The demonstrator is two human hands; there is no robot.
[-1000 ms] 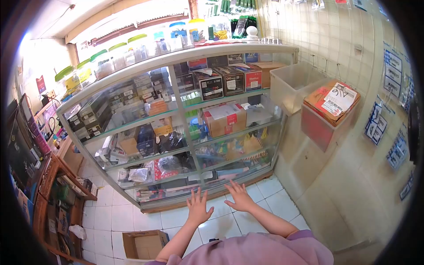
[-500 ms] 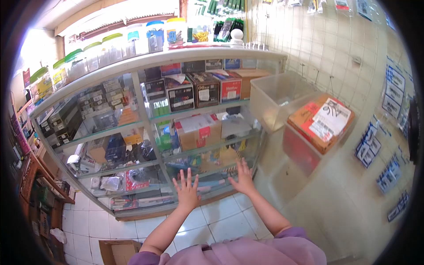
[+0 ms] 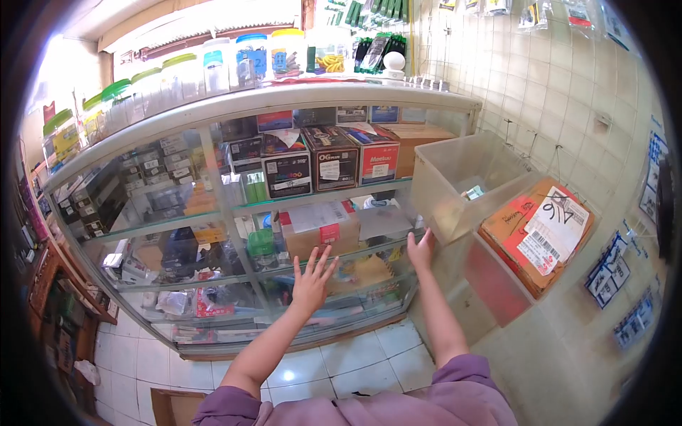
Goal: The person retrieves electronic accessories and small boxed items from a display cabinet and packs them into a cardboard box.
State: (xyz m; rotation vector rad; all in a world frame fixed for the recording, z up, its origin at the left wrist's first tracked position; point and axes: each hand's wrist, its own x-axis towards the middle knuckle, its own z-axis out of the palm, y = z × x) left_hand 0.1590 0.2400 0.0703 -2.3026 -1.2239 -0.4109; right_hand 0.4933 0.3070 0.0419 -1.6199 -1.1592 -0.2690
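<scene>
Spread fingers show on my left hand [image 3: 311, 284], which holds nothing in front of the lower shelves of a glass display cabinet [image 3: 234, 206]. My right hand [image 3: 420, 252] is raised by the cabinet's right end, thumb and fingers apart, below a translucent plastic bin [image 3: 444, 174]. Whether it touches the glass or the bin I cannot tell. Behind the hands, a brown carton with a red label [image 3: 323, 231] lies on the middle shelf. Boxes such as a red and black one [image 3: 376, 160] line the shelf above.
An orange box with white labels [image 3: 536, 231] tops a second translucent bin [image 3: 497, 284] at right. Lidded jars [image 3: 252, 60] line the cabinet top. Packets [image 3: 607, 273] hang along the tiled wall. An open cardboard box [image 3: 174, 406] sits on the floor; a wooden shelf [image 3: 60, 312] stands left.
My right hand has moved up and right, toward the cabinet's end and the bin. My left hand has risen slightly, still spread. The view has shifted a little.
</scene>
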